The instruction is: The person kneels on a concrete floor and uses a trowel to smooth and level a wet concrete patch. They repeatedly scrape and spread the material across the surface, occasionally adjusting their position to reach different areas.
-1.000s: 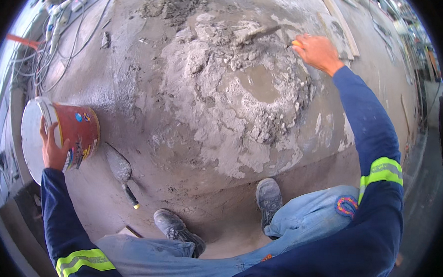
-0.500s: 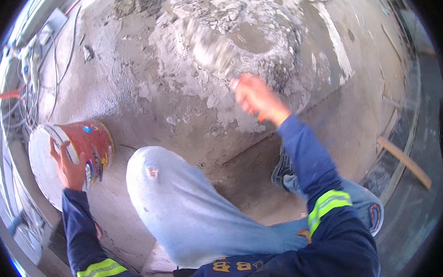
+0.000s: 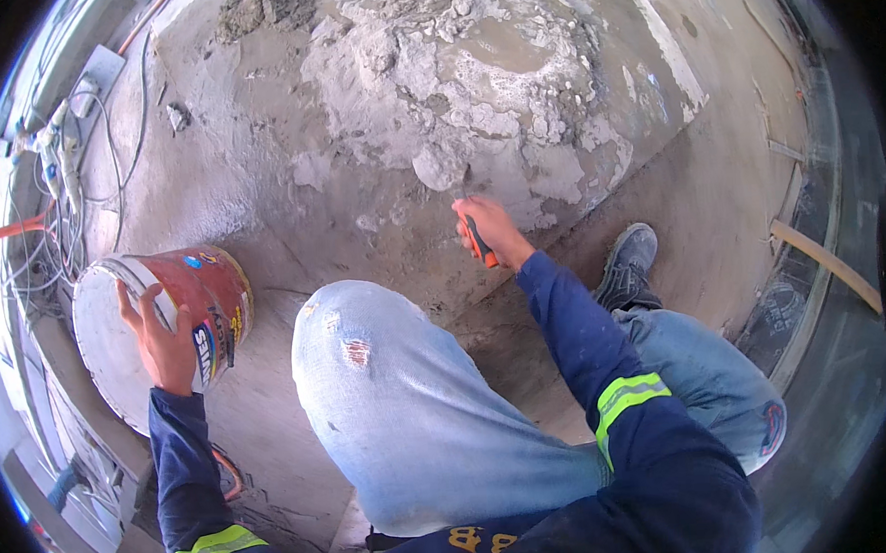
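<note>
My right hand point(image 3: 491, 232) is closed around the orange and black handle of a trowel point(image 3: 479, 243). Its blade is coated in grey mortar, so its outline blends into the wet heap of mortar point(image 3: 544, 91) on the floor just beyond. On the left, a red and white bucket point(image 3: 198, 289) is tipped over, its pale round end facing left. My left hand point(image 3: 164, 346) grips that bucket at its pale rim, fingers curled over the edge. Whether the round end is the opening or the base, I cannot tell.
Tangled cables point(image 3: 64, 211) and an orange hose point(image 3: 5, 234) lie at the far left. A wooden strip point(image 3: 825, 264) rests at the right by a dark floor edge. My bent knee point(image 3: 367, 351) is between my arms, and my shoe point(image 3: 630, 257) stands on the right.
My right hand has drawn the trowel back toward me, out of the mortar's middle to its near edge. My left hand stays on the bucket. The view has shifted slightly.
</note>
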